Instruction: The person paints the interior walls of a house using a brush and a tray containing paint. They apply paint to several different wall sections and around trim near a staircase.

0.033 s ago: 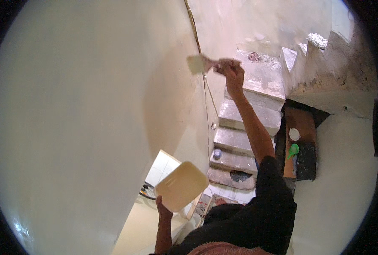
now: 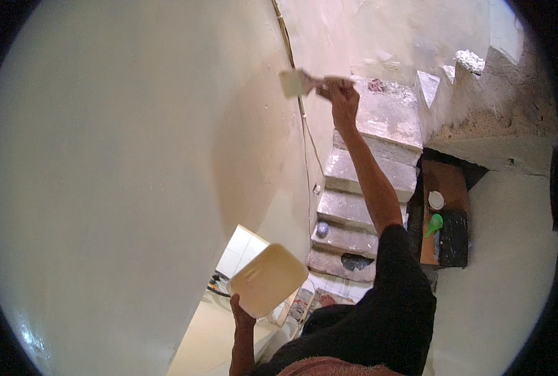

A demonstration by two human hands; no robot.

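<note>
Right hand: I grip a flat, pale-headed brush by its handle, 12 o'clock | left hand: I clasp a cream, round-cornered plastic tub, 6 o'clock | seemingly coating the off-white wall; next stroke needs a steady wrist

1. Brush — broad and flat, with a pale, squared head and a darker handle; slightly blurred, held raised with the head pointing left, the handle in the right hand.
2. Tray — cream, rectangular with rounded corners, held aslant, its broad face visible, whitish marks near its left corner; the left hand grips its lower-left edge.
</note>
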